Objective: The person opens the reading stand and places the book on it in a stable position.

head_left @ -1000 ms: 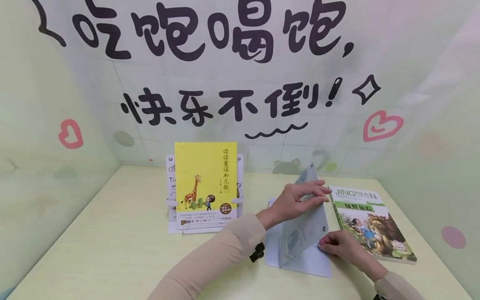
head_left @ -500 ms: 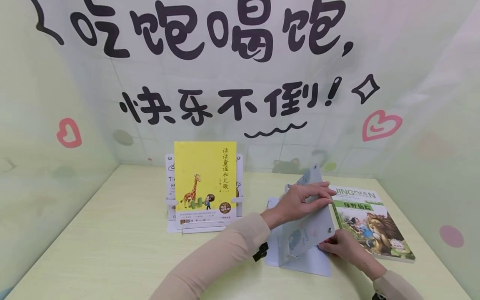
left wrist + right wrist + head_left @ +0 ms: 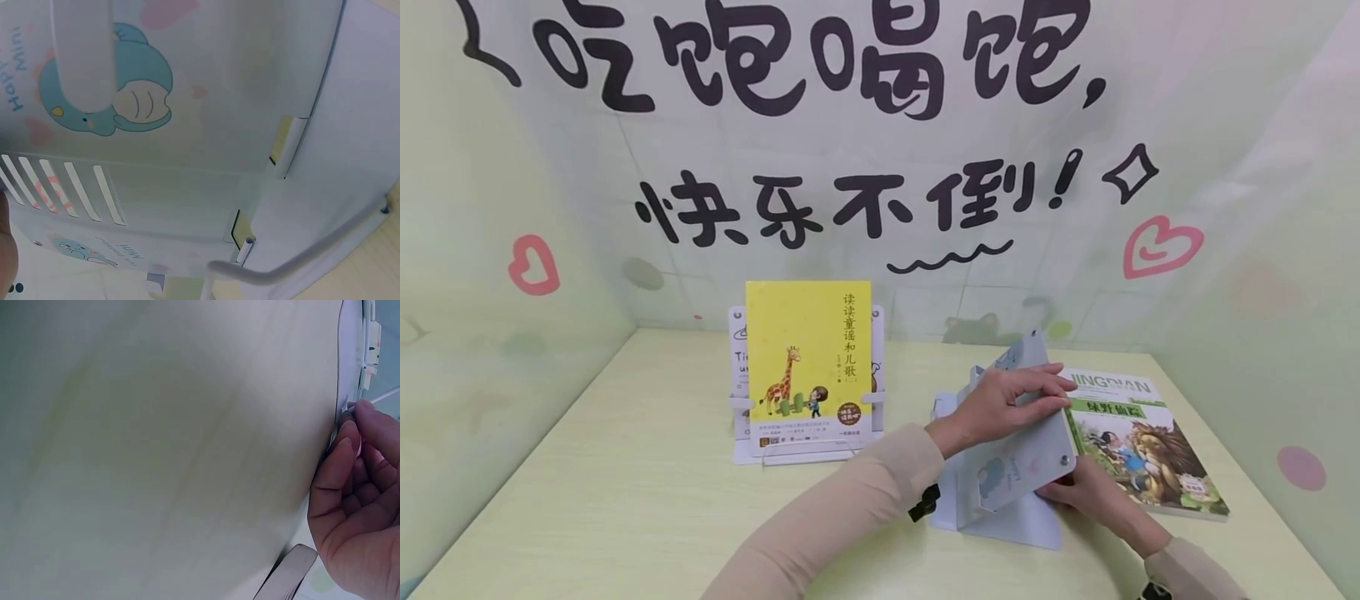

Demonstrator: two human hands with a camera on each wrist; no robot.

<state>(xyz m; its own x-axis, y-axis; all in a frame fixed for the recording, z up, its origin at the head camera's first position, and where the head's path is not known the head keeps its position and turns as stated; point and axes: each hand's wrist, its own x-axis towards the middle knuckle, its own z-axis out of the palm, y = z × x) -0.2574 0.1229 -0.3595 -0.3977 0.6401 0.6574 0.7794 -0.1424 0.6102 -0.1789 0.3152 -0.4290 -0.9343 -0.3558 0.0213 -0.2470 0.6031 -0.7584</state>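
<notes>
A pale metal book stand (image 3: 1026,467) with a dinosaur print stands right of centre in the head view, its panel tilted up over a flat base (image 3: 1015,533). My left hand (image 3: 1003,404) grips the panel by its upper part, fingers reaching past its right edge. In the left wrist view, the slotted panel (image 3: 212,81) and a bent white wire rod (image 3: 300,259) show near the base. Low at the base's right edge is my right hand (image 3: 1090,493). The right wrist view shows its thumb and fingers pinching the stand's thin rod (image 3: 384,395).
A yellow book (image 3: 812,358) with a giraffe leans upright on a second white stand (image 3: 741,429) at the back centre. Another book (image 3: 1138,450), with a lion on its cover, lies flat just right of my right hand. Printed curtain walls surround the table (image 3: 625,500).
The stand's panel has swung to the right, its lower right corner moving outward, and my left hand has gone with it. My right hand stays almost in place at the base.
</notes>
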